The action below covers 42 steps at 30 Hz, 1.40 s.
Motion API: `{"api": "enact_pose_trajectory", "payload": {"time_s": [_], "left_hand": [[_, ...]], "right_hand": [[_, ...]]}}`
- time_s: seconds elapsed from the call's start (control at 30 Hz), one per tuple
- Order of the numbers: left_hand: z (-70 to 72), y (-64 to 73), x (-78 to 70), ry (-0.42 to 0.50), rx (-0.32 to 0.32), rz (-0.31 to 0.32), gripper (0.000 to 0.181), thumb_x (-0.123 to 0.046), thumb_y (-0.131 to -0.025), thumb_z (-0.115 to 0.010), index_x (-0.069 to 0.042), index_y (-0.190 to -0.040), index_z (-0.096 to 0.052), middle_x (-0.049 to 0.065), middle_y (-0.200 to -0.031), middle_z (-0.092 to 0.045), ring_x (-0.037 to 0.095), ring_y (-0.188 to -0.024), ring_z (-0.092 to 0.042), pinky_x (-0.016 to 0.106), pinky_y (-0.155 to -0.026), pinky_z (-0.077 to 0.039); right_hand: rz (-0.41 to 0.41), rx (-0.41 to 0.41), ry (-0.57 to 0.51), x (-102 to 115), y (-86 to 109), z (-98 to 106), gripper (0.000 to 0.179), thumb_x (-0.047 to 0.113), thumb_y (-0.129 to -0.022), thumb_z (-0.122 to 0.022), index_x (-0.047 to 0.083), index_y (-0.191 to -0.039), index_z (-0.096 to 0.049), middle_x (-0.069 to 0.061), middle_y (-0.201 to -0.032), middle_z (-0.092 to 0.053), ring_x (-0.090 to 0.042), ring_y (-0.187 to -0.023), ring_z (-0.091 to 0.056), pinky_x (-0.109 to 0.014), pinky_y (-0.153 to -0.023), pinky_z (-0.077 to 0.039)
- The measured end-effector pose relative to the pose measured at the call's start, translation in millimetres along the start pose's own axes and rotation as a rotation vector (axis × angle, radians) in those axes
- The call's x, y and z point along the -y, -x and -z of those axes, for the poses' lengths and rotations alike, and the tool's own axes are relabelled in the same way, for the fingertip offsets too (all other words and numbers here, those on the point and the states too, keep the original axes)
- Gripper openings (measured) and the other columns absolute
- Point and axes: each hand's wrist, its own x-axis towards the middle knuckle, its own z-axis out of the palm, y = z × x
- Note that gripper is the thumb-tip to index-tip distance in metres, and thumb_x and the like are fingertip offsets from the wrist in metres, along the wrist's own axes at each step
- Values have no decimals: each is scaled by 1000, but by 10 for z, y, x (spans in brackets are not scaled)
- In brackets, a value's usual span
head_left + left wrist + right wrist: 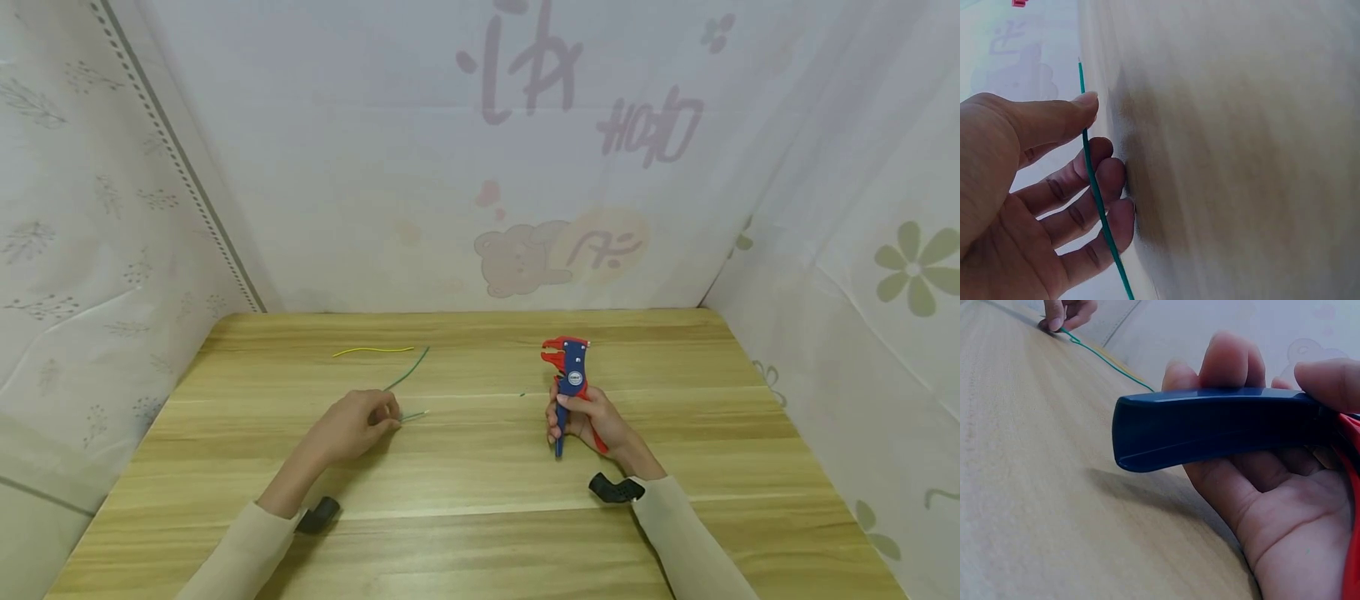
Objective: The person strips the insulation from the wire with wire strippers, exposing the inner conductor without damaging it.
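Note:
Between the thumb and fingers of my left hand is a green wire, pinched low over the table. Its short bare metal tip sticks out past the thumb in the left wrist view. In the head view, green wire also runs away from behind the fingers toward the back of the table. My right hand grips a wire stripper by its blue handle, its red jaws pointing up and left. The right wrist view shows the blue handle close up, with fingers behind it and the thumb on top.
A yellow wire lies at the back left of the wooden table. A tiny green scrap rests between the hands. Printed curtains hang behind the table and along both sides. Black wrist devices sit at both cuffs.

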Motion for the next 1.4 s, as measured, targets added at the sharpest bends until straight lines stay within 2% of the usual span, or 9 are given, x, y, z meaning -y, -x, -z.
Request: {"api": "enact_pose_trajectory", "payload": {"time_s": [0.5,1.0,1.27,1.4], "left_hand": [[-6,-8,41,-46,8,-23,13,-10,-90,-78,-17,-84,-69,-8,-76,-59,8,-69,-52,23,-62,-45],[23,-15,57,-6,20,-10,15,-9,-90,-78,-17,-84,-67,-6,-76,-59,10,-70,-52,24,-63,-45],[37,-78,35,14,3,20,9,-14,-93,-76,-16,-94,-67,-4,-78,-61,11,-71,-54,27,-65,-47],[55,-115,8,23,-16,32,14,-17,-93,-77,-12,-102,-68,-3,-82,-64,11,-75,-57,29,-69,-49]], "right_hand": [[-5,-2,-9,5,1,-13,19,1,-110,-27,-4,-119,-43,-6,-91,-70,-17,-75,-69,-39,-79,-62],[-3,-1,-10,-4,6,-7,19,1,-110,-27,-4,-119,-44,-6,-91,-70,-17,-75,-69,-39,-79,-62],[1,8,-2,-2,4,-6,20,1,-110,-27,-4,-119,-44,-6,-92,-70,-16,-75,-68,-37,-79,-62],[-1,6,2,-4,2,-3,19,2,-110,-28,-4,-119,-43,-6,-91,-70,-17,-75,-68,-37,-78,-62]]}}
